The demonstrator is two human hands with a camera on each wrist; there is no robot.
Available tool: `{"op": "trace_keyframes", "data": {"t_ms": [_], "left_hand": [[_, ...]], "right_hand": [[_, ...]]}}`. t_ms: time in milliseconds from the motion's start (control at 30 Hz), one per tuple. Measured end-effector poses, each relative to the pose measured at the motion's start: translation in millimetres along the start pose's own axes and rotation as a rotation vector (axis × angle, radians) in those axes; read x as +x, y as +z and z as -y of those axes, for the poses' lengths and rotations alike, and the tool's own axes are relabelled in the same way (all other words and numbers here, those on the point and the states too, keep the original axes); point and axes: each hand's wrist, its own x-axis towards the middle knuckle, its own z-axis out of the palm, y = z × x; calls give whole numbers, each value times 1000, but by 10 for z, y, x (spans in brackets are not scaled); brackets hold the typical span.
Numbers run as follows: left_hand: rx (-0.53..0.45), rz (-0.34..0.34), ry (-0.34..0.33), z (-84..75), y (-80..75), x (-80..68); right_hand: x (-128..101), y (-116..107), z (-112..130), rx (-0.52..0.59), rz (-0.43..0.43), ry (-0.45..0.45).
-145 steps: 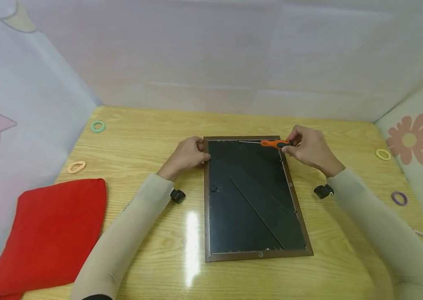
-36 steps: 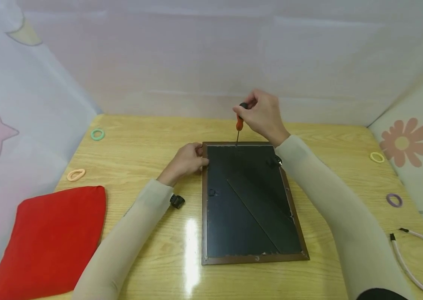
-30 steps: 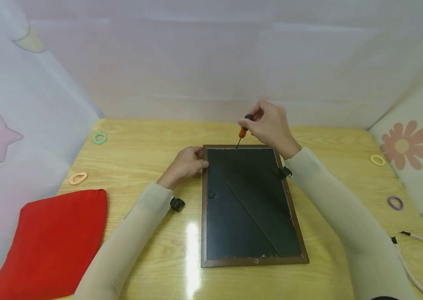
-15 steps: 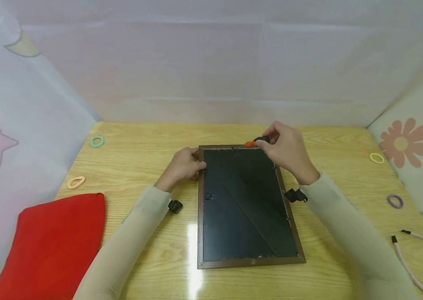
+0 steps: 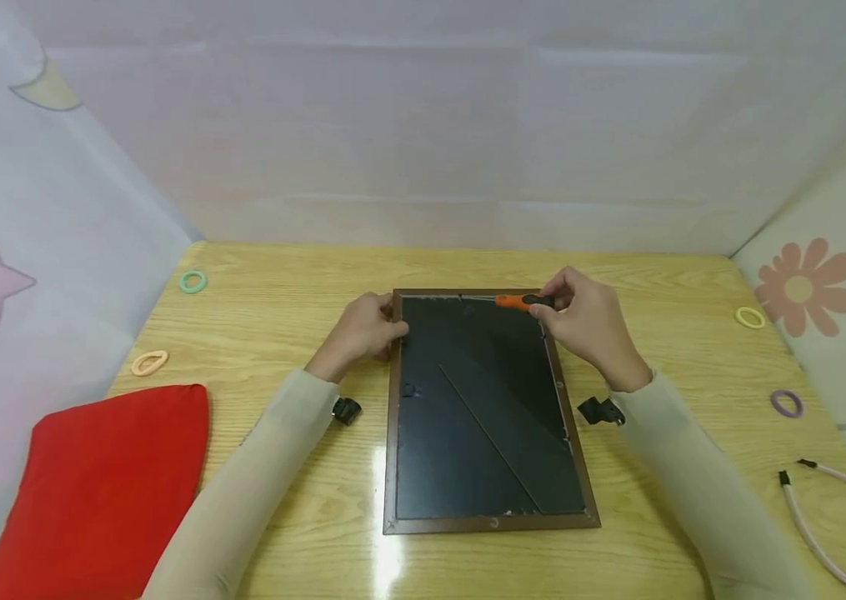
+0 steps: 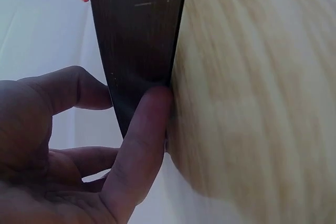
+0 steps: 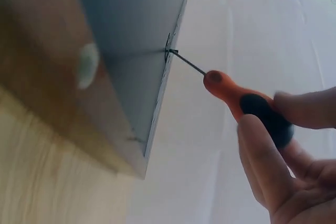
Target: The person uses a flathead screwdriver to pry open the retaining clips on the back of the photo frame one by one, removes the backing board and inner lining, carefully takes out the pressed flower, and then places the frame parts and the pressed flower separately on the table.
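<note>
A brown picture frame (image 5: 392, 433) lies face down on the wooden table (image 5: 272, 333), its black backing board (image 5: 468, 433) up. My left hand (image 5: 364, 329) grips the frame's far left corner, fingers curled over the brown edge (image 6: 137, 35). My right hand (image 5: 589, 325) pinches a small screwdriver (image 5: 520, 301) with an orange and black handle (image 7: 247, 103). It lies almost flat along the far edge, its thin shaft (image 7: 188, 62) pointing left with the tip at a small metal tab (image 7: 169, 52) on the inner rim.
A red cloth (image 5: 88, 492) lies at the near left. Hair rings sit around the table: green (image 5: 192, 281), peach (image 5: 149, 363), yellow (image 5: 749, 317), purple (image 5: 786, 403). A pink headband (image 5: 820, 525) lies near right. Fabric walls enclose three sides.
The screwdriver went from upright over the far edge to lying nearly flat along it. My right hand dropped and moved right. The left hand kept its hold on the corner.
</note>
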Motion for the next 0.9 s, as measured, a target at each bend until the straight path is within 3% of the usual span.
{"op": "trace_keyframes", "data": {"t_ms": [233, 433, 667, 900], "left_hand": [[66, -5, 18, -37, 4, 29], [110, -19, 26, -52, 20, 51], [57, -9, 25, -59, 9, 56], [32, 8, 27, -54, -17, 68]], "right_hand": [[-25, -34, -96, -75, 152, 53], [-36, -63, -137, -91, 182, 58], [-160, -146, -197, -45, 91, 62], [-408, -286, -402, 11, -128, 56]]}}
